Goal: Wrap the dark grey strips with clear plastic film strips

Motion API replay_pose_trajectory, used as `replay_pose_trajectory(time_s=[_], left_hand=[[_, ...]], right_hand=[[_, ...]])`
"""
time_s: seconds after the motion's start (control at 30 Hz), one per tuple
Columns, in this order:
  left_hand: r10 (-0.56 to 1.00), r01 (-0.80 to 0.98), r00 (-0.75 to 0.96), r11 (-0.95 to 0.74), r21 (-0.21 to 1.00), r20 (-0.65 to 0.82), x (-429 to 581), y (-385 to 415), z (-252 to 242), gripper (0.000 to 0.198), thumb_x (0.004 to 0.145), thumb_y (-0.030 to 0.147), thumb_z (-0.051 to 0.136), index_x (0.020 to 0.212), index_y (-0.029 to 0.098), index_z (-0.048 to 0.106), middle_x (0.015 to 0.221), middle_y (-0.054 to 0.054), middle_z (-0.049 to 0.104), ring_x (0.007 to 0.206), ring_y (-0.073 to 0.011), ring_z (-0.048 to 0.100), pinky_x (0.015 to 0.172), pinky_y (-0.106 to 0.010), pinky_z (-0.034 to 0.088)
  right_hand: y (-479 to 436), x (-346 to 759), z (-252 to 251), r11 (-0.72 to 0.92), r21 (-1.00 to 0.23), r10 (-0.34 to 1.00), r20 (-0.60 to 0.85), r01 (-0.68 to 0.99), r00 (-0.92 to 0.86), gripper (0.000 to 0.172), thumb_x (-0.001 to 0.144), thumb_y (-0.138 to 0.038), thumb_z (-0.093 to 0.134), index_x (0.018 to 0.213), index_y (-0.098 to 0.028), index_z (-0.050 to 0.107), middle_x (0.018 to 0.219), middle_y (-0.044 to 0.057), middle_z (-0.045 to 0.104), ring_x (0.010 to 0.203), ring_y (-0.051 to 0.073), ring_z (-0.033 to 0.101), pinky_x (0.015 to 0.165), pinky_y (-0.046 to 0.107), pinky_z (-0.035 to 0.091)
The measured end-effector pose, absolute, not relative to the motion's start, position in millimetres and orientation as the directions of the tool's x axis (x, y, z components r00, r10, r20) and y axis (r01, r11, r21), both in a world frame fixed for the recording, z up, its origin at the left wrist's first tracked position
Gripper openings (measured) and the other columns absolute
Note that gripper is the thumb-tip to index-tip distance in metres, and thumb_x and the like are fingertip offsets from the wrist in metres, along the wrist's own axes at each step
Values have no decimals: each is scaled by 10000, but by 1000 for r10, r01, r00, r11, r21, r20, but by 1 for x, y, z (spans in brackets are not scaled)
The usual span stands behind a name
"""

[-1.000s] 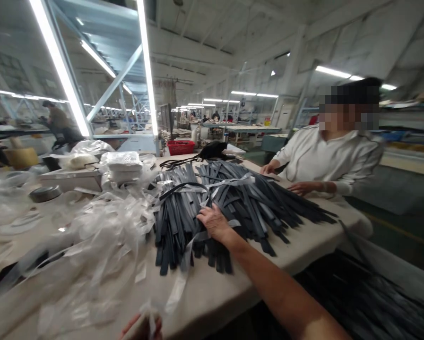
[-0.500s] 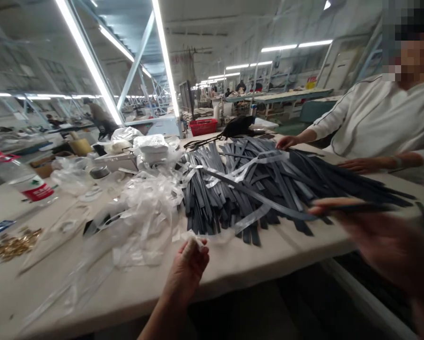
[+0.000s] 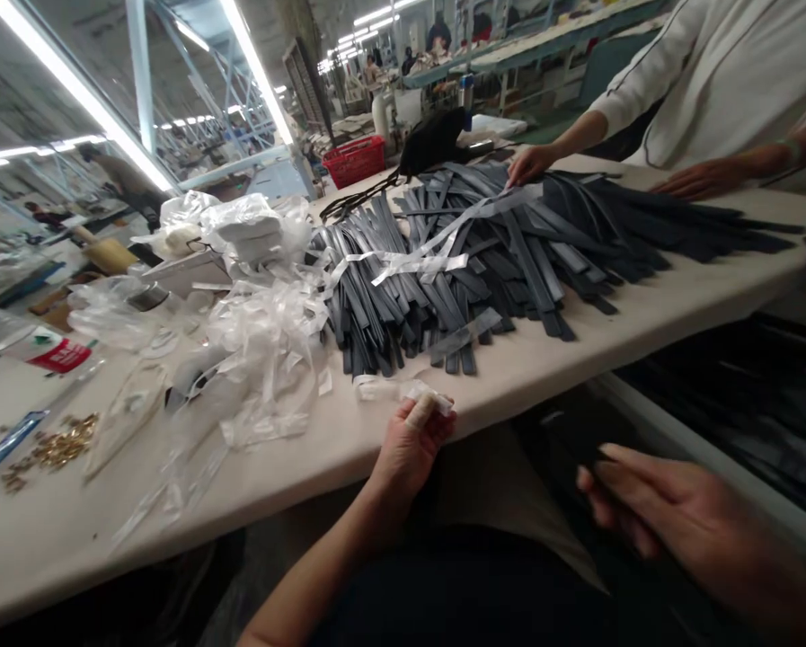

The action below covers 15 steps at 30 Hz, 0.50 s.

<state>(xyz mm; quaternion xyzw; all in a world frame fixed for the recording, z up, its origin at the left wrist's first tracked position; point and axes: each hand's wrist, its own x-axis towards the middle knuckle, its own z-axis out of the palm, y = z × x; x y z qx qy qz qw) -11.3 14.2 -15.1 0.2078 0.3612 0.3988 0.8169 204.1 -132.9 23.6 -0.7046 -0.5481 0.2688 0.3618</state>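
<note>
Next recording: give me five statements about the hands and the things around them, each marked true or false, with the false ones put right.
1. The left hand pinches white film. True.
2. The right hand rests on the dark strips. False: it is apart from them, in front of the table.
3. Brass-coloured pieces lie beside a blue packet. True.
4. The basket is green. False: it is red.
5. Pale ribbons lie across the dark strips. True.

The single view comes from a camera worn on the person's head. It faces forward and downward: the left hand [image 3: 412, 440] and the right hand [image 3: 678, 503] are near, below; the table [image 3: 578, 355] crosses the middle; the red basket [image 3: 354, 163] is farther.
</note>
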Motion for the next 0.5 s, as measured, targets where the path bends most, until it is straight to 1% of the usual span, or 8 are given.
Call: replay_pose_trajectory(time_s=[0.07, 0.13, 0.2, 0.27, 0.4, 0.5], left_hand=[[794, -471, 445, 601, 646, -414, -10, 8, -19, 423, 613, 430, 884, 841, 139, 679, 841, -34, 724, 716, -119, 672, 670, -210, 512], [791, -439, 454, 599, 670, -410, -9, 3, -23, 394, 634, 424, 872, 828, 135, 688, 821, -30, 720, 730, -117, 667, 686, -207, 510], [792, -420, 450, 596, 685, -413, -8, -1, -26, 380, 636, 420, 871, 814, 133, 695, 801, -26, 716, 735, -115, 663, 694, -206, 507], [791, -410, 445, 596, 690, -420, -6, -2, -29, 377, 632, 421, 872, 808, 134, 702, 802, -27, 716, 738, -112, 659, 688, -202, 502], [787, -380, 451, 596, 707, -421, -4, -5, -31, 369, 618, 418, 877, 801, 140, 719, 814, -26, 721, 726, -104, 647, 658, -191, 488], [780, -355, 466, 598, 718, -419, -4, -7, -31, 342, 627, 392, 873, 814, 145, 730, 822, -23, 723, 720, -99, 640, 666, -192, 487]], right_hand=[[-127, 185, 17, -129, -827, 990, -74, 547, 120, 447, 976, -539, 408, 683, -271, 612, 588, 22, 652, 472, 183, 587, 431, 305, 454], [-117, 169, 11, -116, -831, 993, -110, 544, 45, 429, 991, -480, 379, 689, -243, 571, 633, 15, 658, 572, 183, 617, 536, 301, 456], [-111, 159, 6, -104, -827, 994, -104, 553, 31, 422, 995, -460, 360, 695, -235, 554, 640, 5, 648, 598, 176, 610, 573, 292, 437], [-110, 154, 3, -100, -809, 995, -99, 579, 34, 417, 994, -458, 350, 694, -235, 537, 636, 1, 636, 594, 175, 598, 571, 289, 416], [-115, 153, -4, -100, -726, 995, -80, 681, 62, 400, 986, -458, 337, 699, -242, 513, 630, 7, 614, 584, 193, 582, 556, 295, 389], [-117, 154, -9, -103, -693, 995, -76, 714, 70, 400, 991, -453, 321, 714, -243, 519, 637, 11, 614, 590, 198, 585, 560, 297, 386]])
